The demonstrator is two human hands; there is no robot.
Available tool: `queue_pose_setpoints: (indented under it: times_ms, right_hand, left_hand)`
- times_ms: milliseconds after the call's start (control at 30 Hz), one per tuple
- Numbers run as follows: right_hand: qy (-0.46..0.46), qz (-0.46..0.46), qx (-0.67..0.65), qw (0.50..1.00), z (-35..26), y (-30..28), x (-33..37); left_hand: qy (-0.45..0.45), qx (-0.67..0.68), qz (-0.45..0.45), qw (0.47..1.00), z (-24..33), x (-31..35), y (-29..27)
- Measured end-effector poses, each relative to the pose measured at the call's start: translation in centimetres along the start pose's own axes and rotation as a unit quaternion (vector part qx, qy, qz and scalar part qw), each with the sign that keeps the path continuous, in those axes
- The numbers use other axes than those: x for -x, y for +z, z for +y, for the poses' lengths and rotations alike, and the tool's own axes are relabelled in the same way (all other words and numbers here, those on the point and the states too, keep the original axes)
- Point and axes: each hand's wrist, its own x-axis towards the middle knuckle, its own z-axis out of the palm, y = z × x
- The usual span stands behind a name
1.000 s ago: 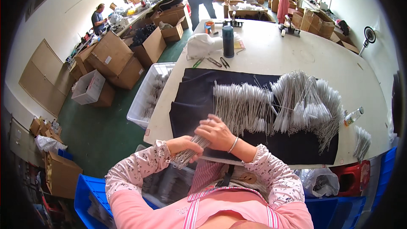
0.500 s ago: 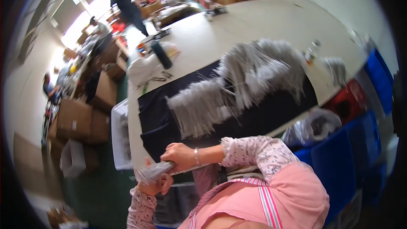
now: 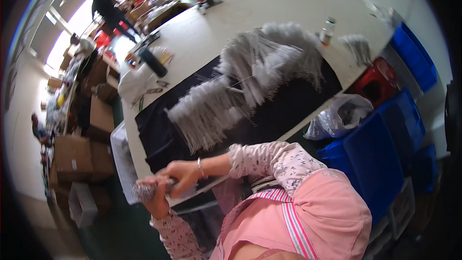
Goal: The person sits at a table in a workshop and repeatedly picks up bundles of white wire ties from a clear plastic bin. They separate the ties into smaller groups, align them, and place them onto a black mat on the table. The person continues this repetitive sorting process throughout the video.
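A bundle of thin silvery-white strands (image 3: pixel 143 191) is gripped by my left hand (image 3: pixel 156 200), its fingers wrapped round it at the near left corner of the table. My right hand (image 3: pixel 184 175), with a bracelet at the wrist, is closed at the bundle's other end, close against the left; its fingertips are partly hidden. Beyond them, on a dark cloth (image 3: pixel 298 115), lies a long row of similar white strand bundles (image 3: pixel 207 113) with thin wire-like ends. A larger heap of these bundles (image 3: pixel 269 58) joins it farther back.
The white table (image 3: pixel 269 0) also bears a dark bottle (image 3: pixel 152 62), a small clear bottle (image 3: pixel 327 31) and another bundle (image 3: pixel 357 48). Blue bins (image 3: pixel 368 149), a red container (image 3: pixel 375 84) and a plastic bag (image 3: pixel 339 115) crowd the right. A white tub (image 3: pixel 124 159) and cartons (image 3: pixel 72 156) stand left; people are beyond.
Both hands have moved left and slightly down and up respectively, still together on the bundle. The bundle has turned in my grip. The whole view has shifted, moving the table's things left and up.
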Motion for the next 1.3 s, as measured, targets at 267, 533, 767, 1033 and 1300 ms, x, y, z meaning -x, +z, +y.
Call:
queue_pose_setpoints:
  times_ms: [267,533,767,1033,1300]
  right_hand:
    - [-0.187,0.11,0.32,0.922,-7.9,-3.1,-7.7]
    - [-0.06,-0.012,0.787,0.613,7.2,2.0,-10.7]
    - [0.08,-0.195,0.493,0.844,0.5,-0.7,-13.2]
    - [-0.022,-0.118,0.553,0.824,2.8,-0.8,-15.1]
    - [-0.244,-0.189,0.538,0.784,1.2,-3.0,-10.7]
  left_hand:
    - [0.117,-0.253,-0.001,0.96,-5.1,-4.5,-3.7]
    - [0.004,-0.226,0.063,0.972,-8.4,-6.2,-4.4]
    - [-0.036,-0.214,0.067,0.974,-8.0,-7.1,-5.1]
    - [-0.071,-0.211,0.054,0.973,-7.9,-8.2,-6.3]
    - [-0.085,-0.217,0.053,0.971,-8.8,-5.3,-5.3]
